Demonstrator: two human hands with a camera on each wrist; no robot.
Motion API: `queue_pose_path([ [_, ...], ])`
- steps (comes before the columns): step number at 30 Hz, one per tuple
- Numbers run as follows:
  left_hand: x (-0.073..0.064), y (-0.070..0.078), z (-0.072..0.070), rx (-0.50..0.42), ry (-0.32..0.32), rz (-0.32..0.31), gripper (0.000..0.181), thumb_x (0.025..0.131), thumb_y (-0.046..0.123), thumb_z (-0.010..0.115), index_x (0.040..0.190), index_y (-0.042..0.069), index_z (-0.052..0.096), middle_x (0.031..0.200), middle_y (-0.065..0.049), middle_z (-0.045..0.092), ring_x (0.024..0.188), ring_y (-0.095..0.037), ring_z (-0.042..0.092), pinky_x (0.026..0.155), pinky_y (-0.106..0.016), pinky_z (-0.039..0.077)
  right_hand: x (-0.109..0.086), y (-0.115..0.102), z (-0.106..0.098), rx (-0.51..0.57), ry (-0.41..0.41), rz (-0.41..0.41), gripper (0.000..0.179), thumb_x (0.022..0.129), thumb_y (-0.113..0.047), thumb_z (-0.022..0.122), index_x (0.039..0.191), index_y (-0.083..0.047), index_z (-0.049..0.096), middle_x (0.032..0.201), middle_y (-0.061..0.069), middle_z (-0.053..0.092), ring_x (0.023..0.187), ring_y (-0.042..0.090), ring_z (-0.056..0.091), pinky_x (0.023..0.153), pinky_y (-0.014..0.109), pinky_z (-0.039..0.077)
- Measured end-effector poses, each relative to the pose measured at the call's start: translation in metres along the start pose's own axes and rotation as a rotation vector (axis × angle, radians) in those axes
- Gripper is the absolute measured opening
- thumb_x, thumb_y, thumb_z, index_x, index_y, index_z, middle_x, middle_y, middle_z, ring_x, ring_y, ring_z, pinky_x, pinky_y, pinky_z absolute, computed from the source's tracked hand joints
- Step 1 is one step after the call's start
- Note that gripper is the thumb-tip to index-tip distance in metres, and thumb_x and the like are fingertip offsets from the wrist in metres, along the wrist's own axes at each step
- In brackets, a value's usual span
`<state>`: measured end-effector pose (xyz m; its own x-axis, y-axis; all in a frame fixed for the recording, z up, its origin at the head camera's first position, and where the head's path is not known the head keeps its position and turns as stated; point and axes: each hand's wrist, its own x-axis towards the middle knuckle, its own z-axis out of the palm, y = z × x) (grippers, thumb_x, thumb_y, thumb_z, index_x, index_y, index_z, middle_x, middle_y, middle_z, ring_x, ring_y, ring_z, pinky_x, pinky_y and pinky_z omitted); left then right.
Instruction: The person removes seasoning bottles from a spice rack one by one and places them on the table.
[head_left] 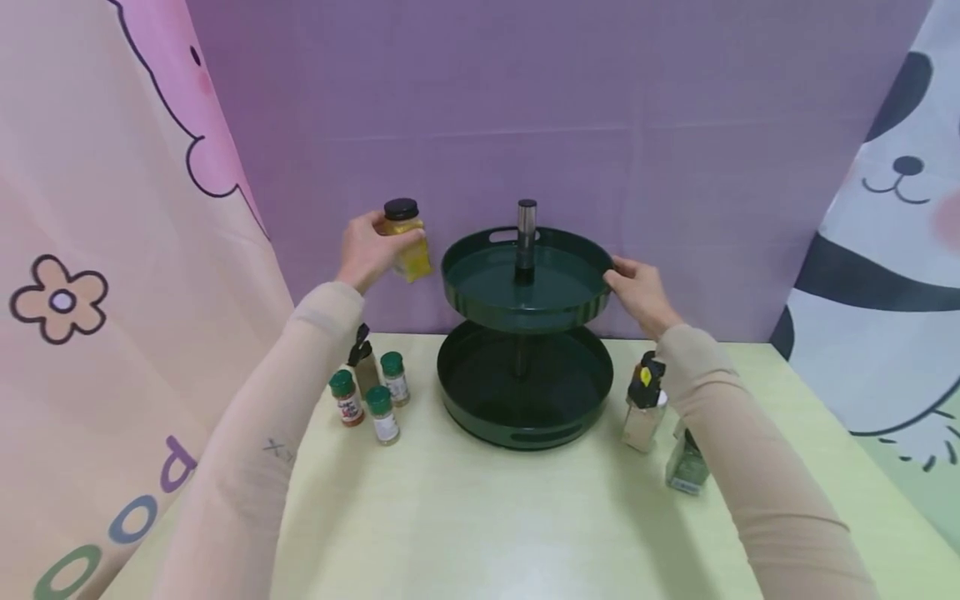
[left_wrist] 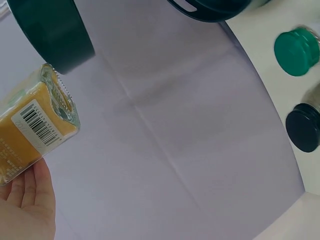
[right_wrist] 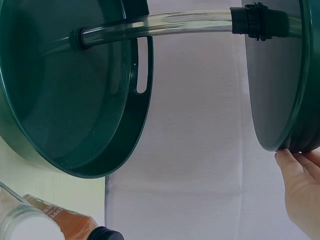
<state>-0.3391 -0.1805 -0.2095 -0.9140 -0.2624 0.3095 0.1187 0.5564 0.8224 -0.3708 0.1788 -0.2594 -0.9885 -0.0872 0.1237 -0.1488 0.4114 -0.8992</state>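
My left hand [head_left: 363, 252] grips a glass spice jar [head_left: 411, 243] with a black lid and yellow powder inside. The jar is raised left of the upper tray, slightly tilted. Its barcode label [left_wrist: 37, 126] faces the left wrist camera. A dark green two-tier stand [head_left: 525, 320] with a metal centre post [head_left: 527, 229] stands on the table; both trays hold nothing. With fingertips and thumb, my right hand [head_left: 643, 293] holds the right rim of the upper tray. In the right wrist view those fingers [right_wrist: 286, 159] meet the tray's edge.
Left of the stand are small green-capped shakers [head_left: 386, 417] and a dark-capped bottle [head_left: 367, 371]. At right, partly behind my forearm, stand a white-filled jar [head_left: 641, 425] and a green-filled bottle [head_left: 686, 467]. A purple cloth [head_left: 480, 100] hangs behind the table.
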Motion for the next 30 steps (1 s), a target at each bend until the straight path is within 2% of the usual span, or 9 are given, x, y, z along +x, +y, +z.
queue_pose_path([
  [15, -0.004, -0.018, -0.018, 0.024, -0.002, -0.039, 0.059, 0.076, 0.042, 0.071, 0.120, 0.006, 0.056, 0.118, -0.011, 0.060, 0.107, -0.022, 0.055, 0.094, -0.036, 0.044, 0.000, -0.001, 0.000, -0.005, 0.000, 0.010, 0.056, 0.090, -0.015, 0.041, 0.143, -0.002, 0.027, 0.146, 0.018, 0.030, 0.136, 0.028, 0.026, 0.109, 0.044, 0.027],
  [24, -0.008, -0.028, -0.033, 0.054, 0.011, -0.021, 0.058, 0.075, 0.039, 0.072, 0.118, 0.004, 0.056, 0.116, -0.013, 0.060, 0.104, -0.023, 0.054, 0.093, -0.038, 0.044, -0.001, 0.000, -0.001, -0.007, -0.009, 0.009, 0.055, 0.092, -0.016, 0.040, 0.143, -0.002, 0.025, 0.147, 0.018, 0.029, 0.136, 0.028, 0.025, 0.109, 0.045, 0.026],
  [30, -0.010, -0.034, -0.046, 0.103, 0.023, -0.024, 0.060, 0.077, 0.043, 0.069, 0.119, 0.003, 0.055, 0.116, -0.014, 0.059, 0.105, -0.024, 0.053, 0.091, -0.039, 0.045, -0.002, -0.001, 0.000, -0.009, -0.008, 0.002, 0.056, 0.091, -0.015, 0.041, 0.143, -0.002, 0.025, 0.147, 0.018, 0.029, 0.136, 0.028, 0.025, 0.109, 0.045, 0.027],
])
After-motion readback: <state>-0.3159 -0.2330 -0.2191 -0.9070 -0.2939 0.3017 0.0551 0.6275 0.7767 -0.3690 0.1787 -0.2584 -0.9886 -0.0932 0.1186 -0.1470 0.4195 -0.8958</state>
